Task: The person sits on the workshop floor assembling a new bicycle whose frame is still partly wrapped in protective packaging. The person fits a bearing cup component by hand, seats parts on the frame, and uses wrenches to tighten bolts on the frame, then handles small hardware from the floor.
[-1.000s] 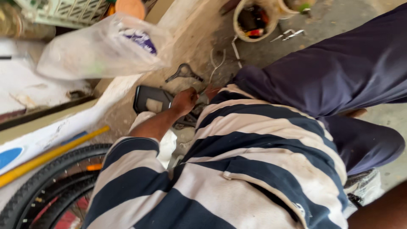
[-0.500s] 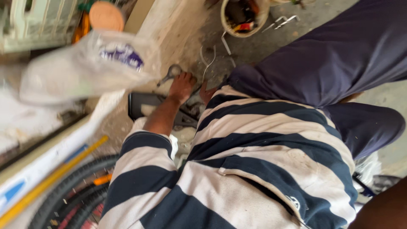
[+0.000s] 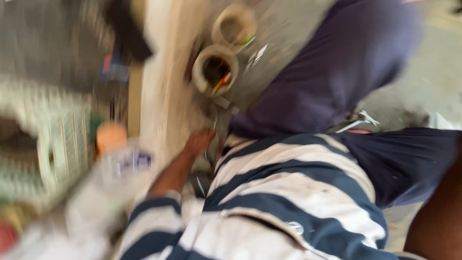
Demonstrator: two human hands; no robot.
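The left hand (image 3: 199, 143) is reaching down to the blurred grey concrete floor (image 3: 284, 53) just below a round tan tub of small tools (image 3: 215, 69), its grip unreadable, those likely stiff, light, shank-held; right hand unseen.

Two round tubs (image 3: 215, 70) stand on the floor beyond the left hand (image 3: 199, 143), a plastic bag (image 3: 103, 192) left of it.

We see a navy-and-white striped cloth shirt (image 3: 288, 192), matt and smudged with grime, beside dark blue matt cloth trousers (image 3: 332, 82). The grey concrete floor (image 3: 428, 82) looks rough and dusty. A clear plastic bag (image 3: 115, 178) looks glossy. Blur hides what the round pale tubs (image 3: 215, 72) are made of.
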